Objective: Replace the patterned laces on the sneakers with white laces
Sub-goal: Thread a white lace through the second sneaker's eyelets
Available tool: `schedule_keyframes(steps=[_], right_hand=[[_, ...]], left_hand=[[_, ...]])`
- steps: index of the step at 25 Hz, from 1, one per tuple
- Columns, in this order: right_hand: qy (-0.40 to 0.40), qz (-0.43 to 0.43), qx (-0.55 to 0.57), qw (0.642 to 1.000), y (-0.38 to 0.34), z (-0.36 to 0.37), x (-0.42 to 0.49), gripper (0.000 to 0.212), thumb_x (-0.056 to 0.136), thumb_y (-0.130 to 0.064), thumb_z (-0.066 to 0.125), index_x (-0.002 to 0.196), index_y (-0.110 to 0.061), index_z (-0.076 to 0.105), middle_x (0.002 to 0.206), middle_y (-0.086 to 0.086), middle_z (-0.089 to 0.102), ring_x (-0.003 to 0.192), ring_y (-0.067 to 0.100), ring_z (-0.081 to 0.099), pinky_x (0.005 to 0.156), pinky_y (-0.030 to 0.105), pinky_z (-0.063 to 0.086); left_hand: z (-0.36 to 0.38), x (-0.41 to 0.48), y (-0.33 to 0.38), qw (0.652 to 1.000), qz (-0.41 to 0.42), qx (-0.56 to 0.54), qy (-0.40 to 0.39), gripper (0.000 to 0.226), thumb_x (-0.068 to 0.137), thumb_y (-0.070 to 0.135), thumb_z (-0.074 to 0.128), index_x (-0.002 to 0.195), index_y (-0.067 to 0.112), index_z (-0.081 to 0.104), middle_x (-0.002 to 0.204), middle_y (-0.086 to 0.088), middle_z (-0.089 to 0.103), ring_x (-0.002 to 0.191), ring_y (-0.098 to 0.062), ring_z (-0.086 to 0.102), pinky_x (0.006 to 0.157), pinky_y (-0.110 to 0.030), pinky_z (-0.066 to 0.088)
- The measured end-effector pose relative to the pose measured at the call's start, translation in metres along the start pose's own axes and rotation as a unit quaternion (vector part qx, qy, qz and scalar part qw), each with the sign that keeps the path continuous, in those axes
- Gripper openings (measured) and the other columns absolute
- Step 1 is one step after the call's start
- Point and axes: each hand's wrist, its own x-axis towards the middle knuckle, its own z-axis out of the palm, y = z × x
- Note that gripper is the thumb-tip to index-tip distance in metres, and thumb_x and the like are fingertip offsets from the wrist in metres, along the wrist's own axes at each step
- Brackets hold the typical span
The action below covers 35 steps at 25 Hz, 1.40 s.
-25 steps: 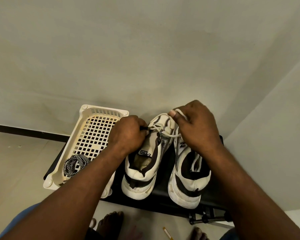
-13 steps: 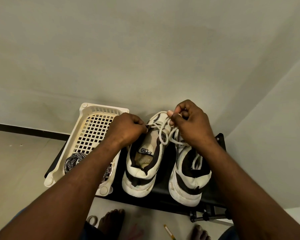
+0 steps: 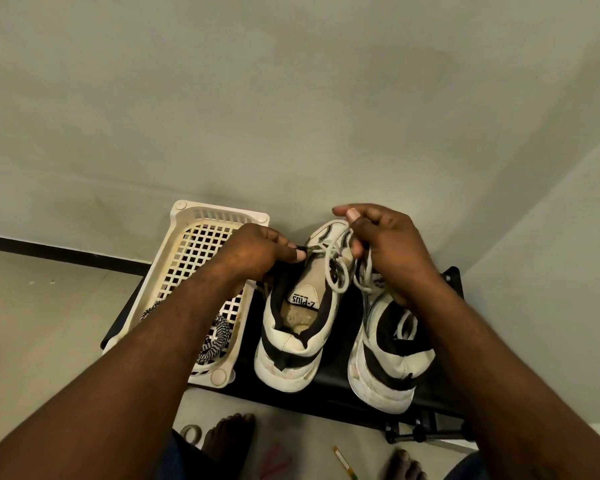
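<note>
Cream plastic basket (image 3: 187, 268); matt wall (image 3: 291, 98); woven white lace (image 3: 333, 271).

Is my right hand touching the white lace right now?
Touching. The head view shows the right hand pinching the white lace, with loops hanging from it.

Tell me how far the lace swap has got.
Done: patterned laces lie in the basket; the far sneaker seems laced white. In hand: left hand and right hand hold the white lace at the toe end of the basket-side sneaker. Left: its upper eyelets, which look empty.
</note>
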Motion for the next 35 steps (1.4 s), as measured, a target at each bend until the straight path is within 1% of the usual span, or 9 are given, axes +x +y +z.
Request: schedule_keyframes(steps=[3, 7, 10, 16, 19, 22, 27, 31, 35], right_hand=[[-0.065, 0.042, 0.182, 0.980, -0.007, 0.000, -0.003, 0.017, 0.107, -0.012, 0.053, 0.109, -0.008, 0.069, 0.080, 0.007, 0.071, 0.058, 0.017, 0.061, 0.048, 0.022, 0.045], [-0.105, 0.035, 0.287, 0.952, -0.010, -0.003, -0.005, 0.026, 0.102, 0.003, 0.052, 0.126, 0.001, 0.064, 0.120, 0.019, 0.075, 0.104, 0.031, 0.076, 0.078, 0.026, 0.062], [-0.052, 0.016, 0.219, 0.974, -0.007, 0.002, -0.005, 0.026, 0.098, 0.004, 0.061, 0.123, 0.001, 0.066, 0.112, 0.017, 0.077, 0.101, 0.031, 0.077, 0.078, 0.027, 0.062], [0.002, 0.019, 0.216, 0.976, -0.009, 0.012, -0.005, 0.017, 0.095, -0.006, 0.071, 0.111, -0.007, 0.071, 0.102, 0.012, 0.080, 0.082, 0.021, 0.076, 0.065, 0.024, 0.059], [0.110, -0.019, 0.086, 0.990, -0.005, 0.008, -0.003, 0.011, 0.093, -0.016, 0.077, 0.103, -0.013, 0.075, 0.090, 0.002, 0.081, 0.071, 0.019, 0.075, 0.058, 0.021, 0.054], [0.232, -0.052, -0.020, 0.971, 0.001, -0.006, 0.003, 0.007, 0.091, -0.025, 0.081, 0.092, -0.020, 0.076, 0.078, -0.002, 0.077, 0.064, 0.013, 0.072, 0.061, 0.023, 0.054], [0.126, -0.033, 0.056, 0.990, 0.001, -0.001, 0.001, 0.010, 0.092, -0.018, 0.079, 0.097, -0.011, 0.073, 0.080, 0.010, 0.078, 0.068, 0.023, 0.076, 0.062, 0.030, 0.059], [0.110, -0.026, 0.053, 0.992, 0.004, 0.003, 0.002, 0.011, 0.093, -0.018, 0.078, 0.099, -0.011, 0.073, 0.081, 0.009, 0.078, 0.074, 0.026, 0.078, 0.069, 0.035, 0.061], [0.101, -0.032, 0.057, 0.993, 0.003, 0.005, 0.002, 0.011, 0.093, -0.019, 0.078, 0.099, -0.010, 0.073, 0.082, 0.009, 0.078, 0.070, 0.023, 0.076, 0.064, 0.029, 0.059]], left_hand=[[0.001, -0.002, 0.000, 1.000, 0.012, 0.010, -0.018, 0.026, 0.079, 0.024, 0.090, 0.091, 0.007, 0.075, 0.074, -0.001, 0.075, 0.065, -0.014, 0.067, 0.058, -0.028, 0.054], [0.004, -0.007, 0.004, 0.998, 0.053, 0.018, 0.001, 0.020, 0.082, 0.027, 0.087, 0.093, 0.013, 0.076, 0.085, -0.004, 0.078, 0.071, -0.017, 0.068, 0.069, -0.034, 0.055], [0.006, -0.012, 0.018, 0.983, 0.158, -0.070, 0.069, 0.009, 0.094, 0.026, 0.073, 0.096, 0.018, 0.076, 0.090, 0.002, 0.078, 0.075, -0.013, 0.068, 0.077, -0.033, 0.054], [0.022, -0.025, 0.025, 0.979, 0.176, -0.094, -0.045, 0.021, 0.088, 0.020, 0.081, 0.108, 0.013, 0.075, 0.096, -0.011, 0.080, 0.094, -0.027, 0.078, 0.095, -0.046, 0.059], [0.018, -0.023, 0.026, 0.982, 0.170, -0.078, -0.019, 0.011, 0.091, 0.015, 0.077, 0.097, 0.006, 0.077, 0.084, -0.011, 0.079, 0.077, -0.024, 0.076, 0.081, -0.040, 0.062], [0.005, -0.024, 0.029, 0.977, 0.141, -0.155, -0.048, 0.011, 0.095, 0.009, 0.070, 0.101, 0.002, 0.077, 0.069, -0.008, 0.066, 0.057, -0.015, 0.055, 0.056, -0.024, 0.049], [0.009, -0.033, 0.033, 0.985, 0.152, -0.062, -0.056, 0.022, 0.097, 0.027, 0.071, 0.110, 0.011, 0.078, 0.071, 0.010, 0.073, 0.058, 0.002, 0.063, 0.059, -0.015, 0.048], [0.018, -0.029, 0.024, 0.974, 0.184, 0.132, -0.031, 0.020, 0.085, 0.038, 0.084, 0.103, 0.033, 0.079, 0.100, 0.009, 0.071, 0.095, -0.007, 0.069, 0.092, -0.035, 0.056], [0.026, -0.025, 0.021, 0.967, 0.198, 0.157, -0.032, 0.002, 0.091, 0.032, 0.078, 0.093, 0.033, 0.078, 0.100, 0.011, 0.073, 0.098, -0.008, 0.069, 0.099, -0.044, 0.055]])
